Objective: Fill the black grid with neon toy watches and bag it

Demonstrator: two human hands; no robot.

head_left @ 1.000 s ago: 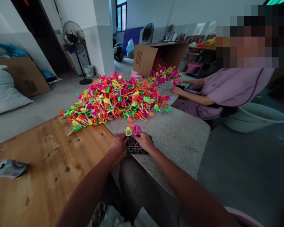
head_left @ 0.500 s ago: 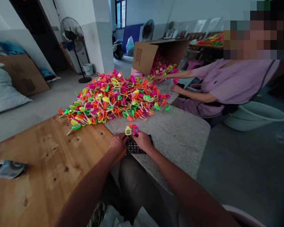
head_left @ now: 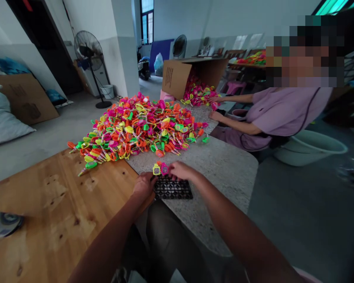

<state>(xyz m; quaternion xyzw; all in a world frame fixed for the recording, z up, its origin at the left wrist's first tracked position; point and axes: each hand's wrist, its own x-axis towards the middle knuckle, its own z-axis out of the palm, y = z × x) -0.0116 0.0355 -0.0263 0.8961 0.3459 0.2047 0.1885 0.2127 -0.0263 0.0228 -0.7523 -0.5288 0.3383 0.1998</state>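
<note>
Pale walls (head_left: 194,19) are enclosing a speckled grey stone-look counter (head_left: 230,157) and a knotted brown wooden counter (head_left: 47,220), their seam running beside the left hand (head_left: 144,184). At the right, a co-worker in a light purple top (head_left: 286,112) is sitting well apart from the work position. Beyond the hands, a broad heap of neon toy watches (head_left: 141,125) is covering the far part of both counters; behind it, a tipped brown cardboard carton (head_left: 172,80) is spilling more.

Nearer, a black rectangular lattice tray (head_left: 175,192) is lying on the grey counter, long axis left to right. Left-hand fingers are sitting together at its far left corner; their grip is hidden. The right hand (head_left: 181,171) is extending over its far edge, fingers bent; whether they are clamping anything cannot be told.

At that edge, a pink toy watch (head_left: 164,169) is standing just left of the right fingertips, the nearer ones. A yellow toy watch (head_left: 156,169) is standing beside it, blocking the left-hand side.
</note>
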